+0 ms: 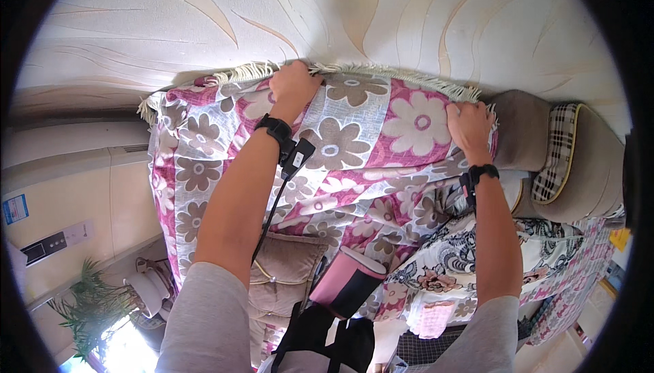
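Note:
A flower-patterned sofa cover (337,145), in pink, white and grey-brown with a cream fringe, is draped over the sofa back against the wall. At its top edge, left of the middle, my left hand (294,87) is closed on the cover just by the fringe. Close to the cover's upper right corner, my right hand (470,128) has its fingers curled over the fabric and gripping it. Below the hands the cloth lies in loose folds. Each wrist wears a black band; a small black box (298,160) with a cable hangs from the left one.
Brown sofa cushions (521,131) and a plaid-sided cushion (560,151) stand at the right. On the seat are a brown cushion (283,271) and a pink-and-black case (349,281). A beige cabinet-like appliance (88,199) and a plant (92,305) are at left.

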`<state>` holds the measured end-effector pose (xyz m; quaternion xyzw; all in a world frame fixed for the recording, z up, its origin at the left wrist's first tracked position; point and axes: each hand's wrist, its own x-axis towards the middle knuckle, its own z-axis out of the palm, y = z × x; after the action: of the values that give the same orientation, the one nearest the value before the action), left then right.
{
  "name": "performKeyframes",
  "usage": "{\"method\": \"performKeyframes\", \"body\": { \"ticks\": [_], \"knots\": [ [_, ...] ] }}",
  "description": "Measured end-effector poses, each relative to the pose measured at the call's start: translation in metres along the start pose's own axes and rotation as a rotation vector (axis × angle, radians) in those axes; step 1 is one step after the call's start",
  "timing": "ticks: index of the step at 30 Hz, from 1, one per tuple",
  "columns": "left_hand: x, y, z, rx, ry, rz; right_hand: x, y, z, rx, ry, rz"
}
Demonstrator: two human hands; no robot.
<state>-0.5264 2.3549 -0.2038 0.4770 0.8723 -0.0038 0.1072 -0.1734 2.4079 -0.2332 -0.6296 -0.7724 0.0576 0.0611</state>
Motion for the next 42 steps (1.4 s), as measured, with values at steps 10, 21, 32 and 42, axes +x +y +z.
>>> {"method": "performKeyframes", "body": {
  "ticks": [10,21,32,42],
  "knots": [
    [-0.001,0.002,0.015,-0.005,0.085,-0.117,0.021,0.004,0.005,0.176,-0.139,-0.280],
    [-0.001,0.001,0.016,-0.034,0.074,-0.085,0.035,-0.072,-0.006,-0.156,-0.570,-0.228],
    [-0.028,-0.046,0.015,-0.548,0.304,0.259,-0.007,-0.209,0.022,0.121,-0.088,-0.404],
    [-0.023,-0.347,-0.046,-0.061,0.810,-0.057,-0.006,-0.208,0.032,0.087,0.008,-0.425]
  ]
}}
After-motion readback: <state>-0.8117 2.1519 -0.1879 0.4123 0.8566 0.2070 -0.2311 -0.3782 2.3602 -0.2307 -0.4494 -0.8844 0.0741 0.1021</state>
